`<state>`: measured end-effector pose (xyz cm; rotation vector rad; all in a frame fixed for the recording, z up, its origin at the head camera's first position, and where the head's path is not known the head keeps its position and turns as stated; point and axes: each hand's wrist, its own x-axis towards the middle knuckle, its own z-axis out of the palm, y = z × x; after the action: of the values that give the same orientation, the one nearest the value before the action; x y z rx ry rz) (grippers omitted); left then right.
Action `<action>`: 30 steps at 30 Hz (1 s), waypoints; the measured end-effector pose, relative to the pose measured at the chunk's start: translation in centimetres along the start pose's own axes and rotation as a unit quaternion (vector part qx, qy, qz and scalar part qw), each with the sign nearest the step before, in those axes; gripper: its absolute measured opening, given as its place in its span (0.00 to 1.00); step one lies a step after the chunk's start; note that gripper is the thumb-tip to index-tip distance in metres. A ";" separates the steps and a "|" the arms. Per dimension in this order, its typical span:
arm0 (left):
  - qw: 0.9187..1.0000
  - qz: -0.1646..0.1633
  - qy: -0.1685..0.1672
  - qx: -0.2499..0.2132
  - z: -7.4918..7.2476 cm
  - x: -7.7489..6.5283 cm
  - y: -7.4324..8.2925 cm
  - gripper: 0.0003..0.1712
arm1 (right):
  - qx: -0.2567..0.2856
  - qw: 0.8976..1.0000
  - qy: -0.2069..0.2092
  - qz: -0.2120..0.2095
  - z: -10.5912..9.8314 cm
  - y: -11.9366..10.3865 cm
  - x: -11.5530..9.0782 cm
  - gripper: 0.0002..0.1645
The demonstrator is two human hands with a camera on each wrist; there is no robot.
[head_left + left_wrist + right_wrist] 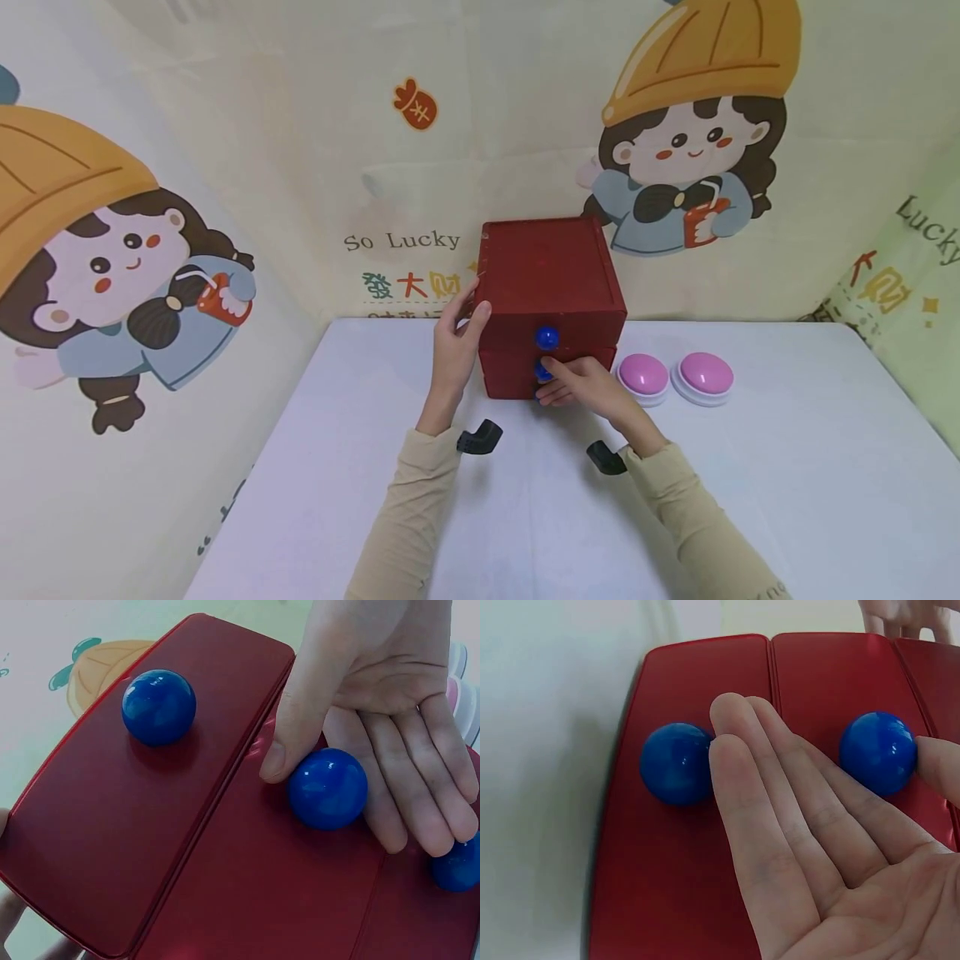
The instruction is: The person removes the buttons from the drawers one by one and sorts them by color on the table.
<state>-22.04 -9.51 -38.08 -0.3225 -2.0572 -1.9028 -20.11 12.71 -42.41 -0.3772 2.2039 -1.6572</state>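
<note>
A dark red drawer box (552, 267) stands at the back of the table, its front carrying three round blue knobs in a column. My right hand (588, 385) reaches in from the right. Its thumb and index finger pinch the middle blue knob (328, 789) from two sides. The other fingers extend side by side, tips close to the lowest knob (676, 763). Above them, the top knob (547, 337) is untouched. My left hand (456, 342) rests with straight fingers along the box's left side, thumb at the front edge. All drawer fronts look closed.
Two pink domed push buttons on white bases, a nearer one (643, 375) and a farther one (705, 373), sit right of the box. Behind the white table (360, 500) hangs a printed cloth (315, 192). Black wrist cameras (480, 437) stick out from both sleeves.
</note>
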 end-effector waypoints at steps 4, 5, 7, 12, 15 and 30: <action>1.000 -0.005 -0.006 0.002 0.0 0.0 0.4 0.29 | 0.008 1.000 -0.002 0.000 0.1 0.0 0.0 0.34; 1.000 -0.005 -0.008 0.004 0.0 -0.1 0.9 0.29 | 0.010 1.000 -0.003 -0.001 0.1 -0.1 0.0 0.33; 1.000 -0.004 -0.008 0.009 0.0 -0.5 1.9 0.29 | 0.014 1.000 -0.005 -0.003 0.1 -0.1 0.0 0.33; 1.000 0.001 -0.009 0.011 0.0 -1.2 3.6 0.28 | 0.022 1.000 -0.006 0.000 0.0 0.0 -0.1 0.33; 1.000 0.001 -0.010 0.010 0.0 -1.2 3.6 0.28 | 0.021 1.000 -0.004 0.002 0.0 0.0 -0.1 0.33; 1.000 -0.009 -0.021 -0.001 -0.3 -1.1 3.0 0.29 | 0.021 1.000 -0.003 0.005 0.1 0.1 -0.2 0.32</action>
<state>-19.84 -9.49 -35.68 -0.3470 -2.0920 -1.9245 -19.88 12.70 -42.52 -0.3572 2.1604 -1.6916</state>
